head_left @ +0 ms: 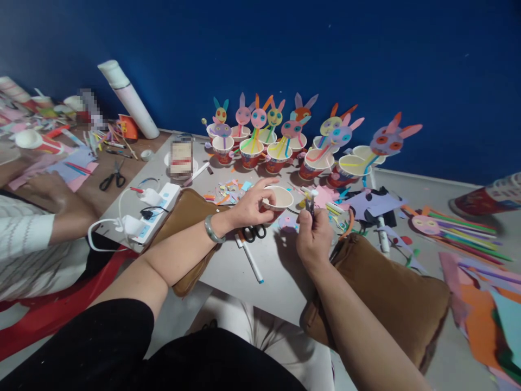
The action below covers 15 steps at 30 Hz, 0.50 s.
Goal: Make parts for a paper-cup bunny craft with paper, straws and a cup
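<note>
My left hand (253,205), with a bracelet on its wrist, grips a red paper cup (280,198) with a white inside by its left side, fingers at the rim. To its right, my right hand (314,236) is closed around a small dark tool (310,205), mostly hidden by the fingers, so its kind is unclear. Black-handled scissors (254,233) and a white marker (253,263) lie just below the cup. Behind my hands stand several red paper cups (250,160) with paper rabbit-like heads on coloured stems.
Brown cushions (382,298) lie at the table's front edge on both sides. A white power strip (158,212) with cords sits at left. Paper scraps (366,205) and coloured sticks (472,231) cover the right. A co-worker's hand (51,190) is at far left.
</note>
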{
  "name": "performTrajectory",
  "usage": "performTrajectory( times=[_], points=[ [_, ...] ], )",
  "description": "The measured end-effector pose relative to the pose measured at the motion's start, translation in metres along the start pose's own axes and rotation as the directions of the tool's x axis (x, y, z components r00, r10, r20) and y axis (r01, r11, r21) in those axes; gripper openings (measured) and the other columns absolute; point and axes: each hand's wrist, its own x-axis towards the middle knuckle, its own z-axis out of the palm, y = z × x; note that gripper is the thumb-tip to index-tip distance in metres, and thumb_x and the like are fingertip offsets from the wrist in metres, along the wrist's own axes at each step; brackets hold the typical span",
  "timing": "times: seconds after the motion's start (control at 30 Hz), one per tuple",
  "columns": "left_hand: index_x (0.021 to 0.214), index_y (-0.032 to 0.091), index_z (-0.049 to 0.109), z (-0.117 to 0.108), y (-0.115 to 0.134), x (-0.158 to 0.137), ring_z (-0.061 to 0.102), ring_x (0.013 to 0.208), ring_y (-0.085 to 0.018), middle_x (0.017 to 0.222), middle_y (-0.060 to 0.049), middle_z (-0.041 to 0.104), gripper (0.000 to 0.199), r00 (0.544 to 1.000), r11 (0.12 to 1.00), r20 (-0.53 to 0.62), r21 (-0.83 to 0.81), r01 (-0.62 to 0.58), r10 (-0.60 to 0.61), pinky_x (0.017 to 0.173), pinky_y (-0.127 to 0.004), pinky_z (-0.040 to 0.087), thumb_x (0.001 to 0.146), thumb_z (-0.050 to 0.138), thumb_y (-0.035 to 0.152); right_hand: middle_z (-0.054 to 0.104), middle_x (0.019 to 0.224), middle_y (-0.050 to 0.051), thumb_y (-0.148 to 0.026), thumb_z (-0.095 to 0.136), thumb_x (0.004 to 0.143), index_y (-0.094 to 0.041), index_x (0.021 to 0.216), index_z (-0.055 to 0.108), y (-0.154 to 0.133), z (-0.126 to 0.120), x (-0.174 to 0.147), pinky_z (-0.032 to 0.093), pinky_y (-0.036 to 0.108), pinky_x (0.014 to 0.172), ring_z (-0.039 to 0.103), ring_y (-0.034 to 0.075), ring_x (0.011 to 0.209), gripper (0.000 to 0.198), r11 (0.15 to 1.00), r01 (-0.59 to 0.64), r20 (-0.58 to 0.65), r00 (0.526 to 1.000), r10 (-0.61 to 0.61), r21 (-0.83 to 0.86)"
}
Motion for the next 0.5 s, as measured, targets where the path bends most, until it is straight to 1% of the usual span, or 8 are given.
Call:
performTrajectory(
  times=[0.1,0.17,0.23,0.33,0.4,0.5],
  points=[
    [0.077,0.018,0.055,0.0,-0.002,0.0,0.041,0.141,-0.028,0.144,-0.016,0.046,0.015,0.996,0.998,0.064,-0.017,-0.062,0.063,0.114,-0.045,0.036,0.068,0.064,0.011,0.059,0.088,0.008,-0.052,0.033,0.098,-0.019,0.097,0.055,-0.002,-0.001,-0.001,0.045,0.038,0.077,0.057,0.022,0.082,0.04,0.993,0.11,-0.062,0.992,-0.107,0.048],
    [0.083,0.019,0.056,0.001,-0.004,0.0,0.042,0.14,-0.029,0.143,-0.017,0.047,0.02,0.99,0.994,0.086,-0.03,-0.106,0.108,0.113,-0.047,0.036,0.068,0.067,0.013,0.061,0.095,0.011,-0.052,0.032,0.098,-0.018,0.105,0.056,-0.003,-0.002,-0.003,0.046,0.041,0.083,0.059,0.023,0.089,0.042,0.983,0.175,-0.065,0.983,-0.171,0.063],
    [0.091,0.02,0.056,0.002,-0.005,0.0,0.043,0.138,-0.031,0.141,-0.017,0.049,0.027,0.987,0.992,0.1,-0.027,-0.12,0.123,0.113,-0.05,0.035,0.068,0.069,0.016,0.061,0.091,0.01,-0.054,0.031,0.098,-0.018,0.105,0.057,-0.003,-0.002,-0.005,0.048,0.04,0.08,0.06,0.023,0.085,0.045,0.984,0.165,0.006,0.986,-0.166,0.072],
    [0.104,0.021,0.054,0.002,-0.006,0.0,0.044,0.138,-0.031,0.139,-0.017,0.05,0.037,0.988,0.994,0.111,-0.049,-0.102,0.107,0.113,-0.049,0.036,0.07,0.069,0.02,0.061,0.079,0.007,-0.058,0.03,0.097,-0.019,0.099,0.057,0.0,-0.001,-0.009,0.048,0.035,0.069,0.061,0.02,0.073,0.048,0.994,0.083,0.135,0.987,-0.091,0.067],
    [0.114,0.018,0.052,0.003,-0.006,0.0,0.043,0.139,-0.03,0.14,-0.02,0.048,0.045,0.989,0.992,0.101,-0.087,-0.097,0.105,0.113,-0.047,0.038,0.072,0.068,0.023,0.062,0.076,0.006,-0.06,0.03,0.097,-0.019,0.096,0.056,0.002,0.0,-0.011,0.047,0.034,0.067,0.06,0.019,0.069,0.049,0.996,0.072,0.151,0.985,-0.081,0.06],
    [0.13,0.015,0.044,0.005,-0.007,-0.001,0.047,0.135,-0.03,0.14,-0.021,0.046,0.065,0.993,0.988,0.096,-0.145,-0.058,0.073,0.112,-0.044,0.04,0.073,0.071,0.029,0.063,0.075,0.005,-0.063,0.03,0.096,-0.019,0.096,0.056,0.002,-0.001,-0.012,0.047,0.034,0.067,0.061,0.018,0.067,0.052,0.994,0.102,0.142,0.984,-0.108,0.05]
  ],
)
